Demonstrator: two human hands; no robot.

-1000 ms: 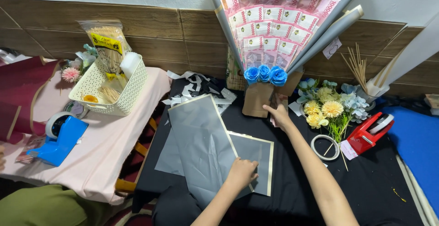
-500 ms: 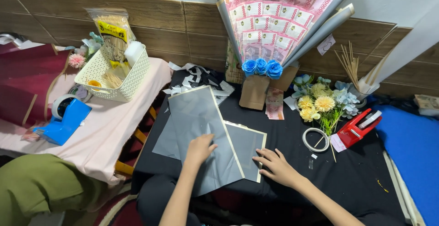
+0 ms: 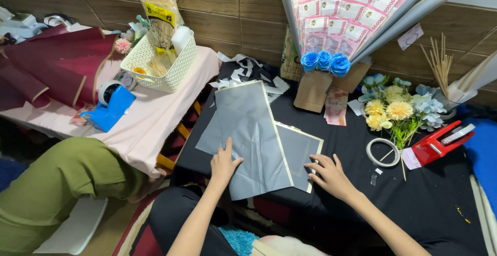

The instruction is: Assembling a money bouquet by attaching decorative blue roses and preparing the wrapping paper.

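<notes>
Grey wrapping sheets (image 3: 253,137) now lie pinned under both flat, released hands, left (image 3: 223,164) and right (image 3: 331,175), the right drawn back from twelve o'clock.

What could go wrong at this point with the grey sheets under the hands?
The large grey sheet, pressed by the left hand, overhangs the black table's near edge and might slip or crease. The right hand on the smaller sheet could shift it out of line.

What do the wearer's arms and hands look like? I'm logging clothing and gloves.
Both are bare: the left hand and right hand wear no gloves, and no sleeves, rings or wristbands show on either forearm as far as the picture's lower edge.
</notes>
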